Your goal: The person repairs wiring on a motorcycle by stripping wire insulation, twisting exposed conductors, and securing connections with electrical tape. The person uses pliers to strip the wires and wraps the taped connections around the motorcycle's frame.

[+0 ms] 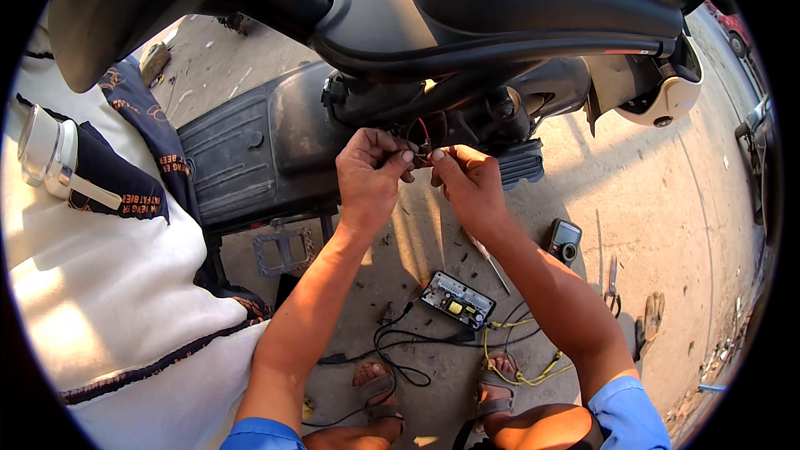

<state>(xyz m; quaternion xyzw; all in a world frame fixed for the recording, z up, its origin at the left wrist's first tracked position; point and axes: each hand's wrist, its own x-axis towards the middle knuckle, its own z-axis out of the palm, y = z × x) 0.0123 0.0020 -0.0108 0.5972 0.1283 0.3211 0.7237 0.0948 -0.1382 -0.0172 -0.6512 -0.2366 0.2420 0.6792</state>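
Below the seat of an electric scooter (533,4), my two hands meet close together at some thin wires. A red wire (423,127) and darker strands come down from the scooter's body to my fingertips. My left hand (372,173) pinches the wires from the left, thumb against forefinger. From the other side my right hand (471,182) is closed, its thumb and forefinger on the wire ends. The ends are too small to make out. The scooter's black footboard (237,137) stretches away to the left of my hands.
A circuit board (457,300) with cables lies on the ground by my sandalled feet. A multimeter (565,241), pliers (613,286), a glove (654,317) and a screwdriver (492,265) lie near. A white quilted cover (142,283) is at left, a white helmet (677,96) at right.
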